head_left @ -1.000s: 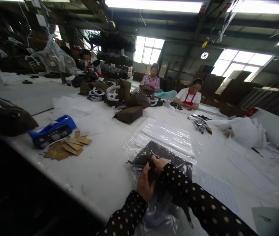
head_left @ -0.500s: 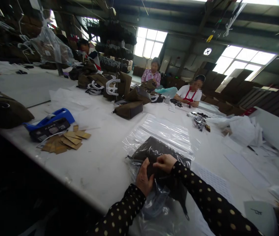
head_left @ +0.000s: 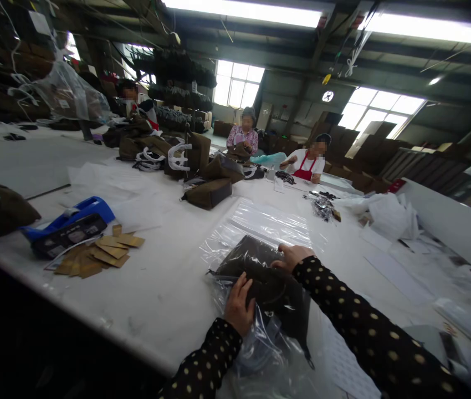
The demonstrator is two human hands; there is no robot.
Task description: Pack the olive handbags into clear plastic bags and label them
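Observation:
A dark brown fabric bag (head_left: 277, 291) lies flat on the white table in front of me, under or inside clear plastic. The clear plastic bag (head_left: 275, 357) spreads in wrinkles toward me, and a small dark loop sticks out at the brown bag's lower right corner. My left hand (head_left: 239, 310) rests on the left side of the brown bag, fingers stretched out. My right hand (head_left: 296, 258) touches its upper right part with fingertips apart. Just beyond lies a stack of flat clear plastic bags (head_left: 275, 216).
To the left are a blue tape dispenser (head_left: 73, 221) and several tan cards (head_left: 94, 257). Brown bags (head_left: 208, 191) are piled farther back. Crumpled white sheets (head_left: 391, 213) lie at the right. Several people work across the table, one in a red apron (head_left: 308, 166).
My right hand has moved up and right over the brown bag, and its fingers have spread from a pinch. My left hand lies flatter. The view has shifted right and up.

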